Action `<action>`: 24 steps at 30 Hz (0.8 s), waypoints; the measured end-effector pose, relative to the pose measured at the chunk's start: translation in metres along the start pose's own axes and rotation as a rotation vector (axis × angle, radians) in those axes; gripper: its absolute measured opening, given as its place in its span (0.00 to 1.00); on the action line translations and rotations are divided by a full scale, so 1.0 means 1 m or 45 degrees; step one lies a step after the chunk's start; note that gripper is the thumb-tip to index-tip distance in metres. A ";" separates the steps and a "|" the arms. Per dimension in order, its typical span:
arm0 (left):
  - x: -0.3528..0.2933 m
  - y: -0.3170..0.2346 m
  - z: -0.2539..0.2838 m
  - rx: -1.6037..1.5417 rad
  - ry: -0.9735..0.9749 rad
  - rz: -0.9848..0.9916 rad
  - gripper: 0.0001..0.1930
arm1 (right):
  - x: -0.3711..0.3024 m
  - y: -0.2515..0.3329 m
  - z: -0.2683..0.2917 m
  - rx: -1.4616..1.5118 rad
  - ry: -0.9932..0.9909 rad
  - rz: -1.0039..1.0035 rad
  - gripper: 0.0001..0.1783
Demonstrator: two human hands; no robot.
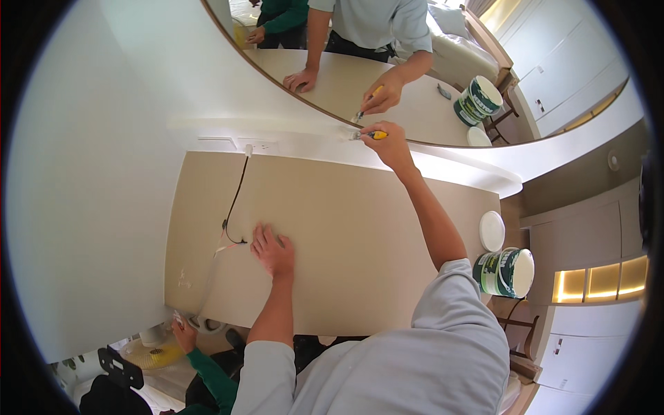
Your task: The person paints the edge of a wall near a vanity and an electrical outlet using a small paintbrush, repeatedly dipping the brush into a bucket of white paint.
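Observation:
My right hand (391,145) is closed on a small yellow-handled paintbrush (377,135). Its pale tip meets the white wall ledge (339,135) just under the mirror's lower rim; the tip is too small to make out well. My left hand (274,256) rests palm down on the beige tabletop (360,277), fingers spread, holding nothing. Beside its fingertips lie the end of a black cable (241,180) and some thin wires. The mirror (360,72) reflects both of my arms and the brush.
A green-and-white paint bucket (499,273) and a round white lid (492,232) sit at the tabletop's right end. A plug (249,149) is in the wall socket. At lower left, another person's hand (183,335), green-sleeved, holds something small and white. A chair (522,328) stands at right.

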State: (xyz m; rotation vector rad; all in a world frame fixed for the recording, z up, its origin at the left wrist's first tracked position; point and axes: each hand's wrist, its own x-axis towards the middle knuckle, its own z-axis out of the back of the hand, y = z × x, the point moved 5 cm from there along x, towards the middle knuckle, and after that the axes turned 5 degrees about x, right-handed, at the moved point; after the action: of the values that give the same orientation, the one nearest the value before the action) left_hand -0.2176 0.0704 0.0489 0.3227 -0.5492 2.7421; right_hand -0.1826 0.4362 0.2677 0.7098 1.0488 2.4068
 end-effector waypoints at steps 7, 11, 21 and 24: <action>0.000 -0.002 0.002 0.013 0.016 0.005 0.25 | -0.025 -0.027 0.057 -0.056 -0.073 -0.038 0.09; 0.001 -0.002 0.003 0.035 0.054 0.033 0.25 | -0.044 -0.038 0.094 -0.215 -0.138 -0.162 0.09; 0.000 0.004 -0.001 0.066 0.083 0.026 0.24 | -0.037 0.038 -0.051 0.455 -0.115 0.085 0.10; 0.002 0.001 0.002 0.047 0.089 0.022 0.24 | -0.009 0.046 -0.090 0.562 -0.128 0.124 0.11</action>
State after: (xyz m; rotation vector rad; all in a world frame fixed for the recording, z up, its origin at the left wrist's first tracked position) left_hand -0.2193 0.0691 0.0512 0.2305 -0.4851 2.7709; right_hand -0.2371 0.3530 0.2468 1.0356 1.5551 2.2060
